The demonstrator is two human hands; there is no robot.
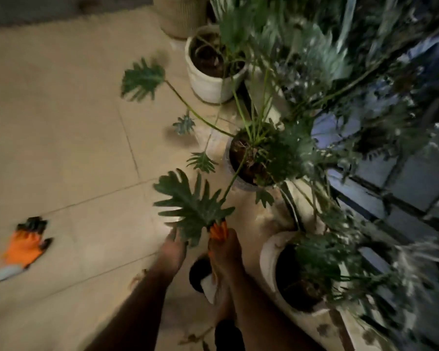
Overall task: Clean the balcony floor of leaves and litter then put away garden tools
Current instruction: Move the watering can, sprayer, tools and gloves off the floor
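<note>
Orange tool (218,231) gripped in right hand (224,249) under a leaf (190,206)
Light, stiff; best held mid-handle; left hand (173,247) fingers cannot be told

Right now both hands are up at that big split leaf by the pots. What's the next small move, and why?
Probably ease the right hand, which grips an orange-handled tool, away from the large leaf, while the left hand steadies it. The leaf is green and attached by its stalk to the pot, so it isn't litter. The orange glove lies on the floor.
</note>
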